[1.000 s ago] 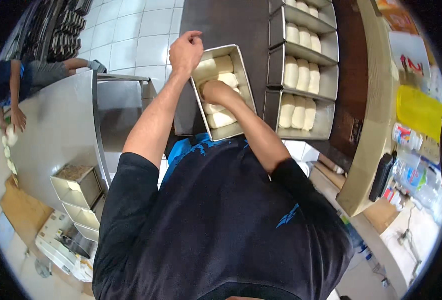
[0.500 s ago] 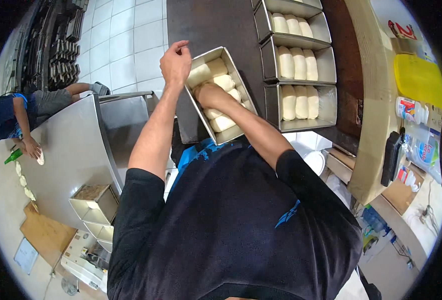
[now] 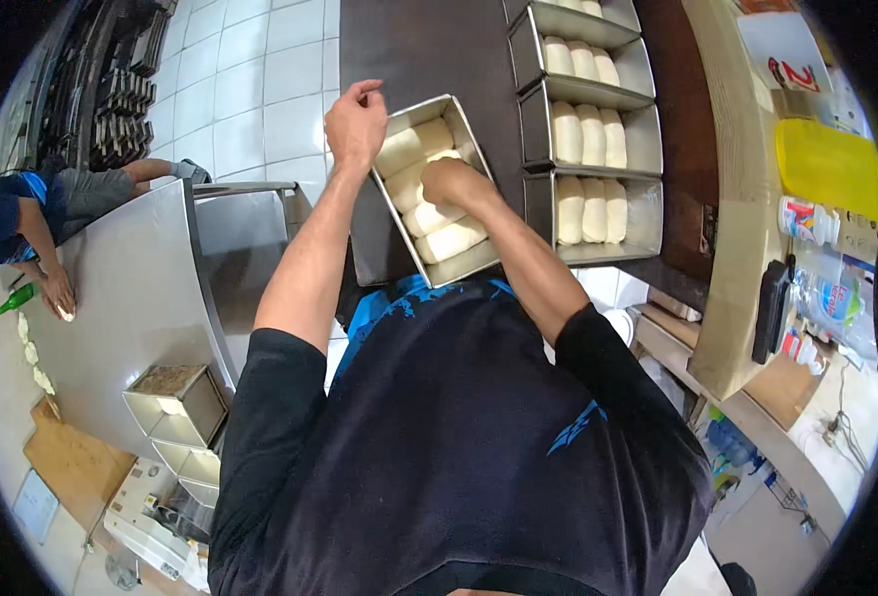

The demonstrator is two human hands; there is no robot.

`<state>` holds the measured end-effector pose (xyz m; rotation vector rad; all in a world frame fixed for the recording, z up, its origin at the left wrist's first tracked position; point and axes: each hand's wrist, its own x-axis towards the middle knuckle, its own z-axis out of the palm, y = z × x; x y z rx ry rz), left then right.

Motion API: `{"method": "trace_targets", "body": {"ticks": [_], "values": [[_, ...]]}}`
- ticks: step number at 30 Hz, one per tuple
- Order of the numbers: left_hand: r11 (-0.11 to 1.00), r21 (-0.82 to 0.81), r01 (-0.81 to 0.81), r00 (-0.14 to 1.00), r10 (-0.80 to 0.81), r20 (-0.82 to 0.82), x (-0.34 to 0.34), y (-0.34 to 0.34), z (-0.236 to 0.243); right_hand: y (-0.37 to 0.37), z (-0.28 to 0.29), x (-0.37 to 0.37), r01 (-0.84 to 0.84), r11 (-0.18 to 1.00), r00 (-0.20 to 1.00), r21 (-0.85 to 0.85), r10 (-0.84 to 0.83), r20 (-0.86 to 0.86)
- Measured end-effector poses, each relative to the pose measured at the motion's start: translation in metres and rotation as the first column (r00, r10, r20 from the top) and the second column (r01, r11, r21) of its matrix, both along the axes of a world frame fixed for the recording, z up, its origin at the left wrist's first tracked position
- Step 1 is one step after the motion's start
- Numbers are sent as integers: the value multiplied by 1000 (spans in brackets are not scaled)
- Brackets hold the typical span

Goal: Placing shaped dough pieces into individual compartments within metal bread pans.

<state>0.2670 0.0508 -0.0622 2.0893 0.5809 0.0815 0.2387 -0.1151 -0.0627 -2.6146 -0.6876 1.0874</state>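
Note:
A rectangular metal loaf pan (image 3: 473, 142) stands on the dark surface in front of me, with several plump pale dough rolls (image 3: 451, 239) lying side by side in it. My right hand (image 3: 456, 186) is balled into a fist, knuckles down on the dough near the pan's right wall. Its fingertips are hidden, and it seems to hold nothing. My left hand (image 3: 355, 127) hovers by the pan's far left corner, fingers loosely curled in, nothing visible in them. Whether it touches the rim I cannot tell.
On the right, several loaf pans (image 3: 594, 253) with dough rolls form a column. A wooden ledge (image 3: 722, 228) carries bottles and a yellow sheet (image 3: 831, 171). Left is a metal table (image 3: 131, 308) with empty pans (image 3: 175, 425), where a co-worker (image 3: 46, 223) handles dough near a green bottle (image 3: 15, 298).
My right fist has shifted to the right across the dough, from the pan's middle toward its right wall. My left hand stays nearly in place, still curled.

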Motion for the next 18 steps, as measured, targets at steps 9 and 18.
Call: {"method": "trace_targets", "body": {"ticks": [9, 18], "values": [[999, 24, -30, 999, 30, -16, 4, -3, -4, -1, -4, 2, -61, 997, 997, 57, 58, 55], [998, 12, -60, 997, 61, -47, -2, 1, -2, -71, 23, -9, -273, 961, 962, 36, 274, -23]]}}
